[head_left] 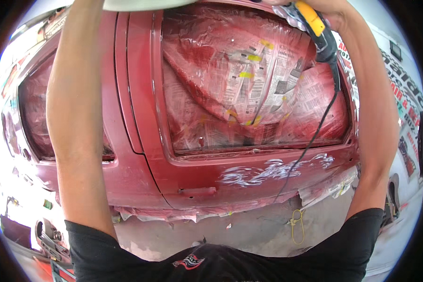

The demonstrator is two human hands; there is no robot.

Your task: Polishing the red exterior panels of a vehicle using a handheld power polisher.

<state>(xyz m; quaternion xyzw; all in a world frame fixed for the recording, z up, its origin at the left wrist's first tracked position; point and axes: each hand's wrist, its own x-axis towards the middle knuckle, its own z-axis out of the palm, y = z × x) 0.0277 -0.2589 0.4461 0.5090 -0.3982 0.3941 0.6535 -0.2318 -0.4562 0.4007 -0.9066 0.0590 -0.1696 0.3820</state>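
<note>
The tool [313,21], at the upper right of the frame, looks hard-cased and fairly heavy, best held round its body; the right hand [332,13] is against it, but the top edge cuts off its fingers, so their closure cannot be told. The left hand is out of view. The limp cord [321,121] hangs across the papered window [242,89] and red door [199,175], liable to snag.

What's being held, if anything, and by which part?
The right hand holds a yellow-and-black corded tool by its body, apparently near the yellow part; the grip is partly cut off. The left hand is out of view.
</note>
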